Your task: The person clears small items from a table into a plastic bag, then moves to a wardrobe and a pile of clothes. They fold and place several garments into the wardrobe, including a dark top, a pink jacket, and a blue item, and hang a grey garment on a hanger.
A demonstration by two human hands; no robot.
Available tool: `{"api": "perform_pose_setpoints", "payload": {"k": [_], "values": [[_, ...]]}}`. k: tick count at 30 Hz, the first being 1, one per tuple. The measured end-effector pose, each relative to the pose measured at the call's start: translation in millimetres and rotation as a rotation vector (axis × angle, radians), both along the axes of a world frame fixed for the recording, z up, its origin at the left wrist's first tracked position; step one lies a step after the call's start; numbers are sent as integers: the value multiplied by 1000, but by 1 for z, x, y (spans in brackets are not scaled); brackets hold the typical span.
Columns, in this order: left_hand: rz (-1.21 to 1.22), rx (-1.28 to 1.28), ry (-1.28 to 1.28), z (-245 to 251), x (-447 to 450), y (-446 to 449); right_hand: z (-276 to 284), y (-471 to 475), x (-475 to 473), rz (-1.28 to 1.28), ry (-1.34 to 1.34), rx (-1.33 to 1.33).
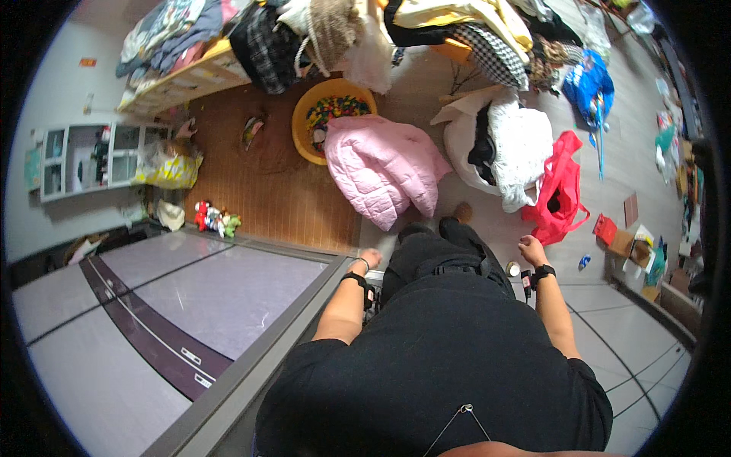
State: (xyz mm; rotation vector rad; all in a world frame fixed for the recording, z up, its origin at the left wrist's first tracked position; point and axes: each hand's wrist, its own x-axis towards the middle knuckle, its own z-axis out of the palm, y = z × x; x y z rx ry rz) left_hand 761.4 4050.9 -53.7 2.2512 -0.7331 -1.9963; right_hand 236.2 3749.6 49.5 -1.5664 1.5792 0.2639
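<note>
My left hand [372, 258] hangs beside my left hip, close to the edge of the grey-panelled wardrobe [268, 274]. Loosely bent fingers show on my right hand [531, 250], just in front of a red tote bag [557, 191] on the floor. Nothing is visible in either hand, though the undersides of both are hidden. Ahead of my feet lies a pink quilted puffer jacket [382, 165], partly over the rim of a yellow basin [300, 137]. The basin holds many small coloured toy pieces [337, 108]. To its right is a white sack [460, 148] with a white garment [522, 148] draped on it.
Clothes hang over a wooden bed rail [188, 80] at the back. Small plush toys [217, 220] sit by the wardrobe. A blue bag [588, 85] stands far right. Opened cardboard boxes [622, 243], a small can [513, 268] and a blue bottle [583, 262] are on the floor at right.
</note>
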Motion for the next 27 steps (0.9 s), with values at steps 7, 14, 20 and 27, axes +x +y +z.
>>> {"api": "perform_pose_setpoints", "payload": {"k": [7, 14, 20, 27], "values": [[452, -239, -225, 28, 32, -125, -24, 32, -59, -372, -141, 218], [196, -183, -279, 47, -72, -195, -22, -17, -137, -418, -347, 228], [92, -158, -16, 66, -163, -237, -38, -62, -247, -522, -319, 127], [543, -267, -106, 62, -144, -236, -63, -93, -270, -530, -248, 299]]}}
